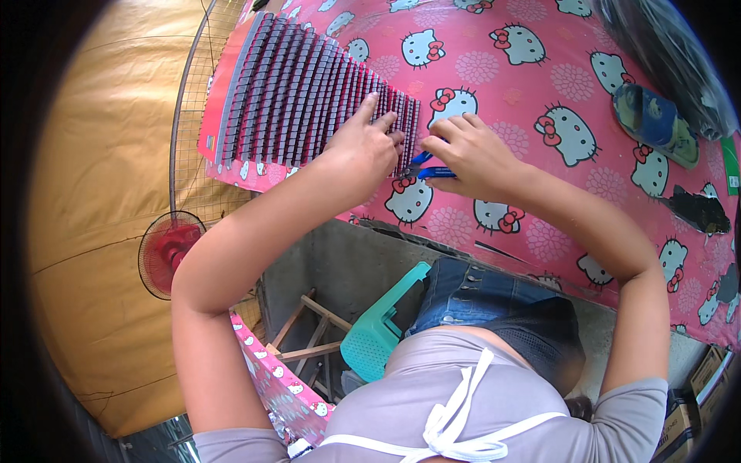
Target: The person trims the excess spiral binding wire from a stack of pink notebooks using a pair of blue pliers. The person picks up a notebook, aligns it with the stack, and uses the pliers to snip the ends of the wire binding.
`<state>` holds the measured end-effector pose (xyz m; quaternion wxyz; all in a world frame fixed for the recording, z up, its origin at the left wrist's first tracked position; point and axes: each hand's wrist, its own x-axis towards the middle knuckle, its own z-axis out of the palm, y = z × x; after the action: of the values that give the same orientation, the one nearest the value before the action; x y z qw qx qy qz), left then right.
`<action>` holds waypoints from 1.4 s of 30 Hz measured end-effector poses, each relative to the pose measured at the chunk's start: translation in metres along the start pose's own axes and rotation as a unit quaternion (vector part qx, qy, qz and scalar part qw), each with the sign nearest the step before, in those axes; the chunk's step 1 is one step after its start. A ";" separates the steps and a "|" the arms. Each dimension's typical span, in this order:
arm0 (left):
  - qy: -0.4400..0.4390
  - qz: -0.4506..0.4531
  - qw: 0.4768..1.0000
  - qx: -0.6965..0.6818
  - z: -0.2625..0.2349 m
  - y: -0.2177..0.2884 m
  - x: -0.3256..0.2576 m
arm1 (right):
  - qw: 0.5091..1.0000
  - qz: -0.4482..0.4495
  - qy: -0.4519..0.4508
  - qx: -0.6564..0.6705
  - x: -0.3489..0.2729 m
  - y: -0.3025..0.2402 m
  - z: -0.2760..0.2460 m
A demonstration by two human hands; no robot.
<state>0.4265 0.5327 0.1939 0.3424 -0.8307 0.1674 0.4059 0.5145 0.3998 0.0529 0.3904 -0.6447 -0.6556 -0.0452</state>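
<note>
On the table lies a red board (213, 116) lined with many close rows of small dark grey segments (289, 92), like strips laid side by side. My left hand (369, 143) rests on the right part of these rows, its fingers apart and the index finger stretched forward. Beside it, at the board's lower right corner, my right hand (471, 154) grips small blue-handled pliers (437, 172). Their metal jaws point left, close to the ends of the rows. Whether the jaws touch a strip cannot be made out.
A pink tablecloth (478, 69) with white cat faces covers the table. To the right are a blue sandal-like item (656, 123) and dark plastic wrapping (671, 54). Below the table edge stands a green plastic stool (378, 332). A red fan (171, 251) is at the left.
</note>
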 end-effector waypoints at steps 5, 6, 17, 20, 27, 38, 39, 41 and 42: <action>-0.021 0.003 1.000 -0.003 -0.008 -0.001 0.000 | 0.993 0.055 -0.038 0.097 0.009 -0.002 0.006; -0.027 0.002 1.000 0.000 -0.010 -0.001 0.001 | 0.971 0.120 -0.136 0.155 0.016 0.003 0.004; -0.033 -0.002 0.999 -0.014 -0.007 0.001 0.008 | 0.991 0.065 -0.080 0.089 0.014 -0.007 -0.002; -0.034 -0.002 0.999 -0.018 -0.006 0.001 0.008 | 0.990 0.061 -0.066 0.109 0.016 -0.008 -0.005; 0.001 0.002 1.000 -0.011 -0.006 0.002 0.005 | 0.796 0.367 -0.321 0.359 0.038 0.006 -0.026; -0.008 -0.001 1.000 -0.005 -0.003 0.004 0.006 | 0.999 0.035 -0.035 0.020 0.002 -0.001 0.008; -0.006 0.001 1.000 -0.005 -0.004 0.003 0.006 | 0.995 0.063 -0.055 0.054 0.004 -0.001 0.010; -0.018 0.002 1.000 -0.004 -0.006 0.004 0.006 | 0.932 0.200 -0.238 0.184 0.028 0.005 -0.010; -0.031 0.001 1.000 -0.003 -0.008 0.004 0.007 | 0.875 0.263 -0.324 0.245 0.037 0.006 -0.019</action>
<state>0.4326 0.5241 0.1898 0.3450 -0.8185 0.1563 0.4319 0.5337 0.4201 0.0843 0.2989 -0.6555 -0.5417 0.4330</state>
